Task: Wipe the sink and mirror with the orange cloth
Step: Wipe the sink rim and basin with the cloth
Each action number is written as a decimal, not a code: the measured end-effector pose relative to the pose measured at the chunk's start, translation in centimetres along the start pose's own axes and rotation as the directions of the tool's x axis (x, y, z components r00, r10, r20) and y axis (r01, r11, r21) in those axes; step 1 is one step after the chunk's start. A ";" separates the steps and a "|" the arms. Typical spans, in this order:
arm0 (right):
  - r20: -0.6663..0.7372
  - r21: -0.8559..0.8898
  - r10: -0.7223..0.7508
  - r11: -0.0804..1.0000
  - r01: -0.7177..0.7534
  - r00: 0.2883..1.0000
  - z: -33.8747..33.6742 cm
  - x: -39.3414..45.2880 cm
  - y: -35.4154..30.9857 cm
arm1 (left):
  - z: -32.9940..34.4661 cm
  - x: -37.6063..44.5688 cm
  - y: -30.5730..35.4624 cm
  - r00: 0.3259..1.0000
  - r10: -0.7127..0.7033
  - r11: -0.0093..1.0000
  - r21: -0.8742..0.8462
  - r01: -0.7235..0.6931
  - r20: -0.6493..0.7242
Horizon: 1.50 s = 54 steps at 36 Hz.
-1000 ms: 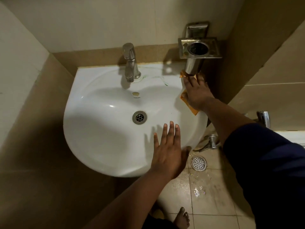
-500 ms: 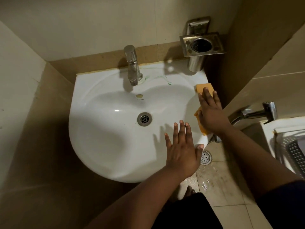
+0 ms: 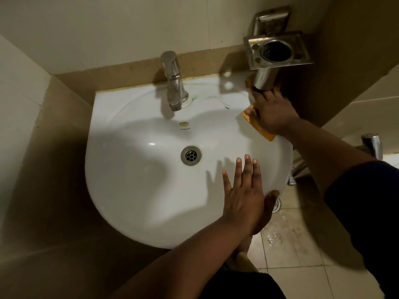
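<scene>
The white sink (image 3: pixel 138 190) fills the middle of the view, with a chrome tap (image 3: pixel 173 83) at its back and a drain (image 3: pixel 191 155) in the bowl. My right hand (image 3: pixel 273 113) presses the orange cloth (image 3: pixel 250 117) flat on the sink's back right rim, fingertips under the metal holder. Only the cloth's edges show around the hand. My left hand (image 3: pixel 244 197) lies flat on the front right rim, fingers spread, thumb over the edge, holding nothing. No mirror is in view.
A steel tumbler holder (image 3: pixel 278 50) juts from the wall above the sink's right corner. Green marks (image 3: pixel 216 98) run along the rim beside the tap. Tiled walls close in at left and back. The wet floor, a floor drain (image 3: pixel 276 205) and another tap (image 3: pixel 372 144) are at right.
My right hand has slid the cloth along the right rim, toward me and then back up to the corner under the holder. My left hand stays on the front rim.
</scene>
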State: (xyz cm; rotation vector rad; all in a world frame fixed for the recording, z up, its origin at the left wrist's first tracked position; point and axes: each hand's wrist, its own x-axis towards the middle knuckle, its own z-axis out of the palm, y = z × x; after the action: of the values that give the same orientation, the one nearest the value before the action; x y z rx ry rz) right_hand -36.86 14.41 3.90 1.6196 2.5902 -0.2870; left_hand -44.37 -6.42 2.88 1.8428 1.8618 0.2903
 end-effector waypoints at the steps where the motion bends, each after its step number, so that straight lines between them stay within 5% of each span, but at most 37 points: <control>1: -0.002 -0.001 -0.006 1.000 0.006 1.000 -0.1 0.2 0.0 | 0.1 0.0 0.0 1.000 0.003 1.000 0.001 -0.003 -0.008; 16: -0.001 -0.030 0.006 1.000 -0.006 1.000 1.7 -3.9 -0.3 | -0.4 0.3 -0.2 0.994 -0.012 0.998 0.058 0.006 0.111; 22: 0.174 -0.146 0.034 0.989 -0.009 0.984 1.7 -8.7 -1.6 | -0.7 0.4 -0.1 0.991 -0.009 0.999 0.041 0.003 0.135; 27: 0.450 -0.280 -0.070 0.935 0.216 0.890 1.1 -11.7 -3.3 | -0.3 0.1 -1.0 0.988 0.017 0.997 0.069 -0.028 0.154; 32: 0.534 -0.377 -0.126 0.849 0.369 0.836 0.2 -10.0 -3.1 | -0.3 0.1 -1.6 0.975 -0.039 0.997 0.069 0.024 0.221; 43: 0.403 -0.557 -0.238 0.703 0.442 0.884 2.8 -4.3 -3.1 | -1.0 -0.6 -4.2 0.926 -0.232 0.972 0.030 0.234 0.298; 47: 0.493 -0.493 -0.159 0.759 0.425 0.855 3.5 -5.7 -4.3 | -1.6 -1.7 -6.0 0.909 -0.308 0.951 0.067 0.302 0.282; 54: 0.691 -0.197 -0.211 0.865 0.461 0.691 3.9 -9.1 -6.8 | -2.4 -3.3 -7.3 0.899 -0.339 0.939 0.158 0.305 0.276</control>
State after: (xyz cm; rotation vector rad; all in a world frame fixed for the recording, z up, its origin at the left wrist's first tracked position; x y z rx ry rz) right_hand -39.09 2.68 2.36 0.7062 2.1804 -0.3058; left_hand -52.03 -9.63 2.08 1.5075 1.9524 -0.2048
